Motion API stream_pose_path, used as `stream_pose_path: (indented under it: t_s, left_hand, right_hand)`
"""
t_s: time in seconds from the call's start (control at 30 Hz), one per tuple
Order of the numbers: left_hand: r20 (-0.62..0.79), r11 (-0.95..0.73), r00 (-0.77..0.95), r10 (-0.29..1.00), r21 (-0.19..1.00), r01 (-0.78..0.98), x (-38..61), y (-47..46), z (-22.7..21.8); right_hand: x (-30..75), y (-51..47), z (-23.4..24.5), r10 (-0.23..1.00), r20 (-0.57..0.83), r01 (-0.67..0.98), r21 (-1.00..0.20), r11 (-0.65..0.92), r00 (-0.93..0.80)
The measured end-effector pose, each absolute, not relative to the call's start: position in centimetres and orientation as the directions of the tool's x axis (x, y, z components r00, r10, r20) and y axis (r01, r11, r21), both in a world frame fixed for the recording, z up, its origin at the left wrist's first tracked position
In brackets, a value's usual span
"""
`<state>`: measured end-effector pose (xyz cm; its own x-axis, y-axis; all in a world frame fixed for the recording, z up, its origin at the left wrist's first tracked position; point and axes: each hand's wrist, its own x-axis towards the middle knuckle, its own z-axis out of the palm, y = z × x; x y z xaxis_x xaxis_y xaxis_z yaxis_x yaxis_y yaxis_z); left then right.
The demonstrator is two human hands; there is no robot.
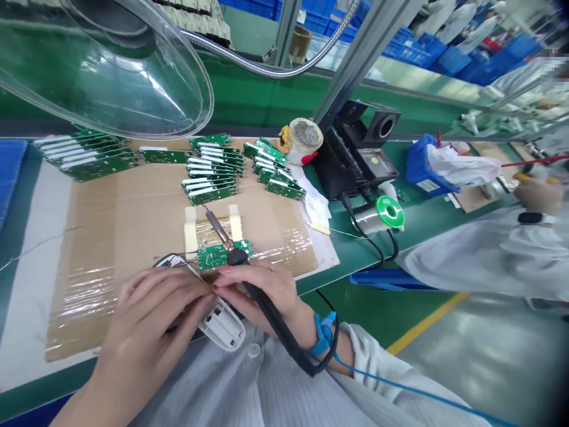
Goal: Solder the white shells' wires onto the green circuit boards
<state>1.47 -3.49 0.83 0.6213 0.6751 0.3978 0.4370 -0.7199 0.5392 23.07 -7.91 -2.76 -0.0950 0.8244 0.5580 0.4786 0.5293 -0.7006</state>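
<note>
My right hand (262,290) is closed around a black soldering iron (222,237) whose tip points away from me, over the cardboard sheet (133,207). A small green circuit board (217,254) with thin wires lies just beyond my fingers, between two tape strips. My left hand (151,320) rests with curled fingers on a white plastic housing (222,326) at the near edge, touching my right fingertips. A blue wrist strap (323,335) circles my right wrist.
Rows of green circuit boards (213,172) lie at the far side of the cardboard. A soldering station (355,154), solder spool (382,214) and tape roll (304,139) stand to the right. A clear hood (111,77) hangs at upper left. Another person's sleeve (484,255) reaches in at right.
</note>
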Motion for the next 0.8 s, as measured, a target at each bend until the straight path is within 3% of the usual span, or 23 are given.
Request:
stream_pose_path:
  t_s: [0.23,0.4,0.53,0.8]
  left_hand:
    - [0.454,-0.712,0.549,0.702,0.458,0.533,1.9,-3.5,-0.1]
    - [0.429,-0.636,0.470,0.771,0.482,0.603,3.5,-3.4,0.3]
    - [0.397,-0.591,0.439,0.806,0.494,0.638,4.4,-3.5,0.9]
    - [0.389,-0.601,0.459,0.799,0.487,0.634,4.4,-3.5,0.9]
  right_hand:
    - [23.6,-7.2,-1.3,0.870,0.493,0.478,-0.768,0.427,0.015]
    - [26.1,-8.2,-1.0,0.835,0.518,0.428,-0.808,0.406,0.186]
    - [27.7,-8.8,-1.9,0.751,0.613,0.440,-0.760,0.478,0.244]
    - [27.2,-8.9,-2.2,0.753,0.636,0.462,-0.726,0.509,0.168]
